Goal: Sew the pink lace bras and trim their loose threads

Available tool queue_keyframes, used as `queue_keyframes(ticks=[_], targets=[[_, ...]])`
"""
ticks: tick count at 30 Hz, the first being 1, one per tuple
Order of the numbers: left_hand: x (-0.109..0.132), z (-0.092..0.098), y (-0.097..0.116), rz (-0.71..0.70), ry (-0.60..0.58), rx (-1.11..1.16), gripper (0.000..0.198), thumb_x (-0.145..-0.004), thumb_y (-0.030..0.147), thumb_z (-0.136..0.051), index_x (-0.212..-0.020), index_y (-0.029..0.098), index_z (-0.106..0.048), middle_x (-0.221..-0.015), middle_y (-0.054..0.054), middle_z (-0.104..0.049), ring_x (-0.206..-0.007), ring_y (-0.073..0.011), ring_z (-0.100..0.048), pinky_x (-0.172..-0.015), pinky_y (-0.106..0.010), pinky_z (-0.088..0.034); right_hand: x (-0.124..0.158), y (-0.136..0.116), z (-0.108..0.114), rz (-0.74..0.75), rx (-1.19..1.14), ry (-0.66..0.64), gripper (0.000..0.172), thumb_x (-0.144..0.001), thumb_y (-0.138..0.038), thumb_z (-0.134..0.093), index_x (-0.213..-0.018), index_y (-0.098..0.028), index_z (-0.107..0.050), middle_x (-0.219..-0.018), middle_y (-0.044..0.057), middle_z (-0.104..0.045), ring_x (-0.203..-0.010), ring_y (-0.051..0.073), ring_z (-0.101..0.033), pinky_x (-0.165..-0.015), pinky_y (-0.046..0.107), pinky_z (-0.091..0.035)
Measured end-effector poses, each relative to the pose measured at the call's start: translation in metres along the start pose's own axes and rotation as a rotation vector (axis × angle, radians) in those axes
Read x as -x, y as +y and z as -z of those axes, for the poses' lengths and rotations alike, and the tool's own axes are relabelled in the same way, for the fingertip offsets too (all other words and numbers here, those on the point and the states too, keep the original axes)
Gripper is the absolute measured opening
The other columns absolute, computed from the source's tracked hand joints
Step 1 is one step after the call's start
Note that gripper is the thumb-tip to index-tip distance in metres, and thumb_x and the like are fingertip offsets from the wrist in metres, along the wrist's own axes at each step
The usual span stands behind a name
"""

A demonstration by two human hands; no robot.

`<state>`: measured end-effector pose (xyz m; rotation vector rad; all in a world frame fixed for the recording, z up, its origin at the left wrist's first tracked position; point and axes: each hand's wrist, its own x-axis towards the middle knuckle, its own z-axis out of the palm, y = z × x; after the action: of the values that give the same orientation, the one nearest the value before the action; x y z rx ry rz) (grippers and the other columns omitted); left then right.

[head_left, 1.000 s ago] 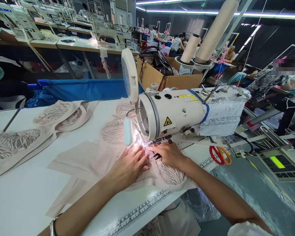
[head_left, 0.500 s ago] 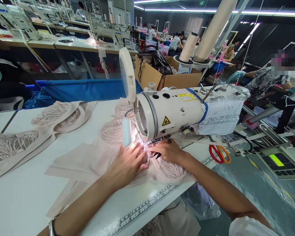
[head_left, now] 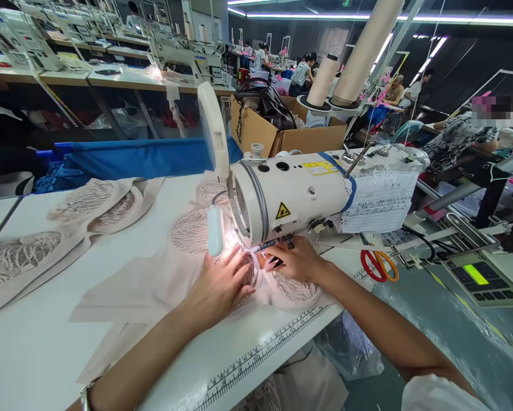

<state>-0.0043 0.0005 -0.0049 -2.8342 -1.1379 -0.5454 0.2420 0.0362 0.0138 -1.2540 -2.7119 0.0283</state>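
Observation:
My left hand (head_left: pixel 222 279) lies flat on a pale pink lace bra piece (head_left: pixel 192 233), fingers stretched toward the lit needle area of a white sewing machine (head_left: pixel 299 191). My right hand (head_left: pixel 297 260) is on the other side of the needle area, its fingers bent over the fabric. A small dark pointed tool (head_left: pixel 275 262) pokes out under those fingers; most of it is hidden by the hand. A lace cup (head_left: pixel 297 287) shows below the right hand. The machine's head partly covers the needle and the fingertips near it.
More lace pieces (head_left: pixel 97 200) lie on the white table (head_left: pixel 33 348) at left. Red-handled and orange-handled scissors (head_left: pixel 372 266) rest at its right edge. A pale lamp (head_left: pixel 215 230) hangs by the needle. Behind stand a cardboard box (head_left: pixel 311 140) and thread cones (head_left: pixel 323 81).
My right hand has drawn back slightly from the needle area, and its fingers have bent more. My left hand stays on the fabric. The whole view has shifted a little.

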Motion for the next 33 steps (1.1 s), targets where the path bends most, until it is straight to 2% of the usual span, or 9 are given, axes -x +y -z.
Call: queue_keyframes(ticks=[2,5,7,9,13,20,23,27,33], targets=[[0.0,-0.001,0.001,-0.024,0.01,0.021,0.033,-0.102,0.034,-0.038,-0.108,0.016,-0.065,-0.119,-0.013,-0.067,-0.126,-0.0345,-0.051,-0.096,-0.054,-0.032,0.008,-0.003,0.002,-0.037,0.053,-0.033,0.033,-0.082,-0.047,-0.068,-0.103,-0.021,-0.067,-0.084,0.005,-0.075,-0.078,0.023,-0.065,-0.07,0.03,-0.04],[0.0,-0.003,0.002,-0.041,0.02,0.027,0.038,-0.104,0.034,-0.032,-0.109,0.015,-0.064,-0.111,-0.013,-0.07,-0.118,-0.0323,-0.055,-0.1,-0.056,-0.028,0.019,-0.008,0.002,-0.06,0.12,-0.092,0.024,-0.088,-0.022,-0.058,-0.111,-0.017,-0.064,-0.074,0.004,-0.072,-0.068,0.02,-0.063,-0.062,0.028,-0.035],[0.002,-0.004,0.002,-0.033,0.027,0.021,0.04,-0.105,0.034,-0.029,-0.116,0.014,-0.062,-0.107,-0.012,-0.071,-0.111,-0.0305,-0.059,-0.098,-0.056,-0.029,0.023,-0.009,0.001,-0.015,0.142,-0.086,0.033,-0.089,-0.009,-0.049,-0.116,-0.018,-0.063,-0.073,0.003,-0.072,-0.067,0.018,-0.061,-0.061,0.027,-0.033],[0.004,-0.004,0.003,-0.034,0.037,0.012,0.04,-0.105,0.032,-0.027,-0.119,0.015,-0.06,-0.103,-0.01,-0.071,-0.107,-0.0291,-0.06,-0.098,-0.055,-0.028,0.025,-0.008,0.001,0.079,0.131,-0.062,0.042,-0.089,-0.004,-0.045,-0.121,-0.023,-0.064,-0.075,0.001,-0.071,-0.068,0.016,-0.06,-0.062,0.027,-0.033],[0.004,-0.004,0.004,-0.039,0.059,-0.001,0.038,-0.104,0.031,-0.03,-0.116,0.017,-0.063,-0.111,-0.011,-0.07,-0.119,-0.0303,-0.055,-0.102,-0.054,-0.025,0.025,-0.004,0.0,0.215,0.088,-0.011,0.052,-0.088,-0.001,-0.044,-0.127,-0.03,-0.064,-0.072,-0.002,-0.068,-0.063,0.013,-0.055,-0.062,0.027,-0.033],[0.003,0.0,0.006,-0.038,0.03,0.054,0.034,-0.103,0.03,-0.036,-0.117,0.015,-0.063,-0.115,-0.011,-0.071,-0.122,-0.0311,-0.056,-0.104,-0.054,-0.023,0.024,0.002,-0.006,0.243,0.073,0.064,0.053,-0.082,0.001,-0.047,-0.12,-0.028,-0.07,-0.067,-0.002,-0.067,-0.06,0.013,-0.052,-0.059,0.026,-0.03],[0.003,0.0,0.004,-0.015,0.023,0.068,0.034,-0.102,0.032,-0.038,-0.123,0.017,-0.06,-0.121,-0.012,-0.069,-0.125,-0.0324,-0.054,-0.1,-0.054,-0.028,0.019,0.001,-0.004,0.229,0.072,0.04,0.051,-0.083,0.0,-0.047,-0.118,-0.028,-0.071,-0.067,-0.002,-0.067,-0.061,0.013,-0.053,-0.057,0.027,-0.03],[0.002,0.002,0.003,0.015,-0.009,0.026,0.034,-0.102,0.032,-0.038,-0.12,0.018,-0.062,-0.129,-0.015,-0.065,-0.128,-0.0358,-0.051,-0.091,-0.054,-0.035,0.012,-0.001,0.0,0.18,0.05,-0.033,0.05,-0.085,-0.002,-0.048,-0.121,-0.029,-0.07,-0.071,-0.001,-0.07,-0.066,0.013,-0.058,-0.057,0.026,-0.03],[-0.001,0.007,0.0,0.057,-0.048,-0.004,0.032,-0.101,0.032,-0.041,-0.121,0.018,-0.062,-0.132,-0.015,-0.064,-0.126,-0.0389,-0.051,-0.095,-0.063,-0.035,0.002,-0.001,0.003,0.103,0.043,-0.12,0.051,-0.086,-0.004,-0.045,-0.123,-0.031,-0.069,-0.084,0.001,-0.074,-0.074,0.015,-0.061,-0.064,0.026,-0.036]])
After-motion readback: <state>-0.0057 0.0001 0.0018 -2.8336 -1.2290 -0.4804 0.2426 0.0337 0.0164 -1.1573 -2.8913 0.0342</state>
